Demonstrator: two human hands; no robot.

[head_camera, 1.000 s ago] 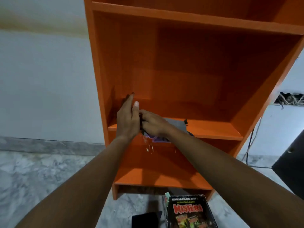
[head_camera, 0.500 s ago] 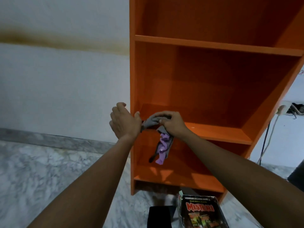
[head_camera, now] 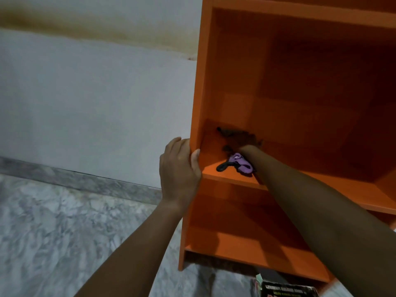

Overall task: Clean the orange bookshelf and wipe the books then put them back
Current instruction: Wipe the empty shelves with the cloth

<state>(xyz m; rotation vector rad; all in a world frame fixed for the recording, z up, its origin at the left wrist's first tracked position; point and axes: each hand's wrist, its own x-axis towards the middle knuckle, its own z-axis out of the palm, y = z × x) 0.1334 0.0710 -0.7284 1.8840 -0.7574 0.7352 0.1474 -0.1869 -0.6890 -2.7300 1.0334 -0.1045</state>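
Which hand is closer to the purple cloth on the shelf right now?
Right. The right hand holds the purple cloth inside the orange bookshelf; the left hand grips its side panel, clear of the cloth.

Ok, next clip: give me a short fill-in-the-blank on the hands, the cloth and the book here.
1. The left hand grips the ___ bookshelf by its side panel.
2. The right hand, blurred, holds a partly ___ cloth on a shelf.
3. A book lies on the ___ in front of the bookshelf.

Missing words: orange; purple; floor.
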